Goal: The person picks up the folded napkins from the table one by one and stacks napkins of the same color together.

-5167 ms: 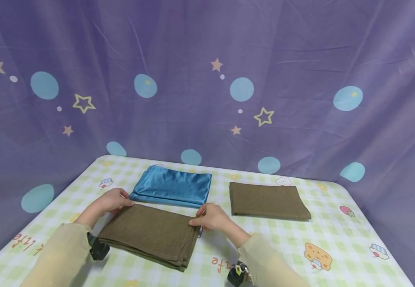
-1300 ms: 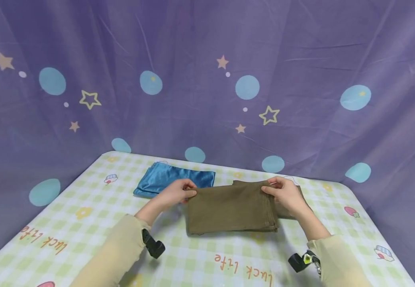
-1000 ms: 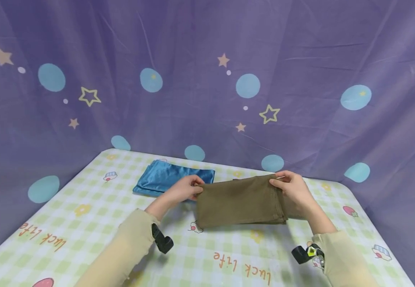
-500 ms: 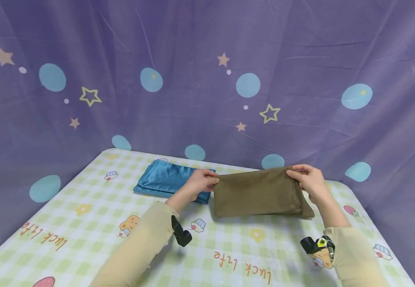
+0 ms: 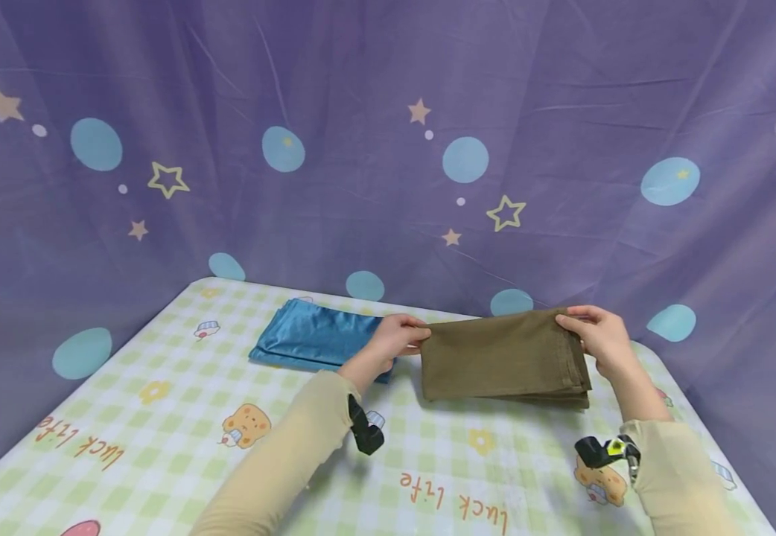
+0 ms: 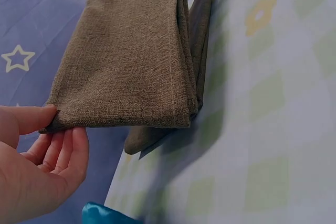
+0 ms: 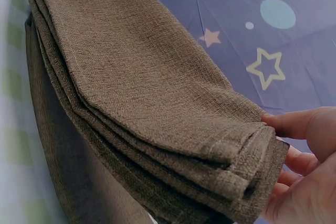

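Note:
A folded brown cloth (image 5: 495,357) hangs tilted between my two hands, its several layers showing at the right end. My left hand (image 5: 395,341) pinches its upper left corner between thumb and fingers, as the left wrist view also shows. The upper right corner is pinched by my right hand (image 5: 602,339), with the thumb on the near face. Behind and below it lies a second folded brown cloth (image 6: 144,137), mostly hidden in the head view. A shiny blue folded cloth (image 5: 321,335) lies on the table to the left, partly covered by my left hand.
The table (image 5: 180,432) wears a green and white checked cover with printed pictures and lettering. A purple curtain (image 5: 361,223) with stars and dots stands right behind its far edge. Small black cameras sit on both wrists.
Earlier both hands were at the brown cloth on the table's near left, in front of the blue cloth. They have since lifted it and carried it rightward over the second brown cloth.

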Tool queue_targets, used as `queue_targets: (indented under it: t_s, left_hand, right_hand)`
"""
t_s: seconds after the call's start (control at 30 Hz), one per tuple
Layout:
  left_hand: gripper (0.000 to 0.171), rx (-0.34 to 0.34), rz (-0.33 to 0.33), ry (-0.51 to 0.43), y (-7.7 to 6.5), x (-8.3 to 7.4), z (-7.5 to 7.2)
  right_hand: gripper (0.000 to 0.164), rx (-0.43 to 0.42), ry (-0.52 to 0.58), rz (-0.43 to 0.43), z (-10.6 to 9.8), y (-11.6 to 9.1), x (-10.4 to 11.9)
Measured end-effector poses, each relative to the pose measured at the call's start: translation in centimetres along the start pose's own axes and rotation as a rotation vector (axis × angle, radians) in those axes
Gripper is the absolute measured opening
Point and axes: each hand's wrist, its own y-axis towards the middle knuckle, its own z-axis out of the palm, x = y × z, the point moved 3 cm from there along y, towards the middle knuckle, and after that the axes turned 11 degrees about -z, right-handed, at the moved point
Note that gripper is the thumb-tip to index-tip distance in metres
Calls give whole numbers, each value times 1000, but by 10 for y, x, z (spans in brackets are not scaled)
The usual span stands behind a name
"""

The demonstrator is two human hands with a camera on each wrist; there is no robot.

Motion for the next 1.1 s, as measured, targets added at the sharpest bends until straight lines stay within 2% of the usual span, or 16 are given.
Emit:
queue_targets:
  t_s: [0.33, 0.53, 0.9, 1.1]
  left_hand:
    - [22, -3, -6, -4, 13, -7, 13]
    - [22, -18, 13, 4, 19, -11, 18]
    - [24, -32, 48, -19, 27, -12, 25]
    - [26, -25, 35, -25, 28, -12, 28]
  right_hand:
    - [51, -54, 46, 26, -10, 7, -8]
    - [47, -90, 46, 48, -13, 12, -12]
    - [54, -92, 10, 81, -13, 15, -26]
    - [55, -87, 17, 83, -10, 17, -36]
